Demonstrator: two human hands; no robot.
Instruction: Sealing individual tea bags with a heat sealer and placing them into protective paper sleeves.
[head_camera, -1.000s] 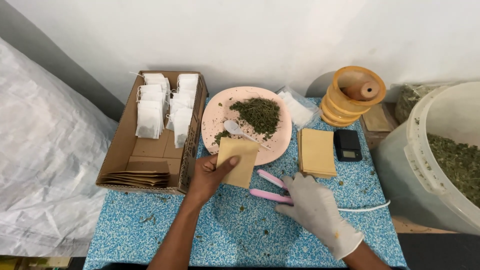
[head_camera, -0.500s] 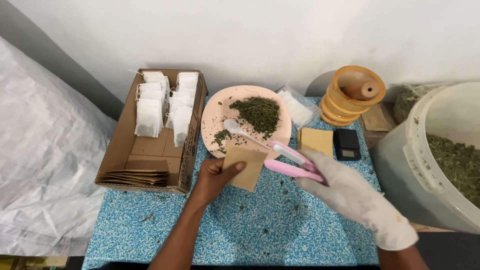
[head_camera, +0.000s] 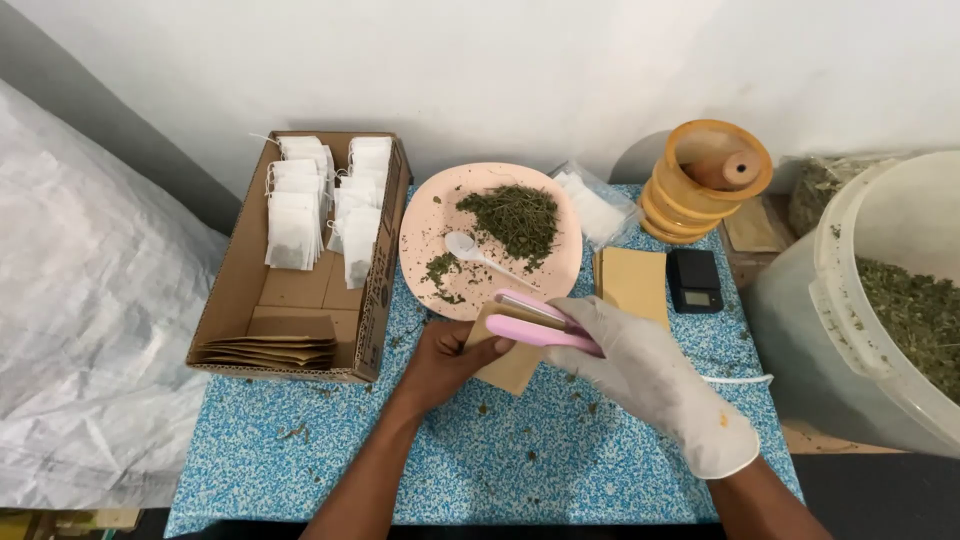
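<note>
My bare left hand (head_camera: 445, 362) holds a small brown paper pouch (head_camera: 513, 368) over the blue speckled table (head_camera: 480, 460). My right hand (head_camera: 650, 380), in a white glove, grips a pink clamp-like sealer (head_camera: 535, 322) whose two arms sit around the pouch's top edge. Just behind them is a pink plate (head_camera: 425, 225) with a heap of dried green herb (head_camera: 515, 215) and a white plastic spoon (head_camera: 470, 250).
A cardboard box (head_camera: 235, 285) at left holds white filled tea bags (head_camera: 295, 205) and brown pouches (head_camera: 270, 350). A stack of brown pouches (head_camera: 632, 280), a small black scale (head_camera: 693, 280), an orange spool (head_camera: 705, 185) and a large tub of herb (head_camera: 890, 300) stand at right.
My right hand picked the pink sealer up from the table, carried it left and brought it onto the top edge of the pouch. My left hand kept hold of the pouch.
</note>
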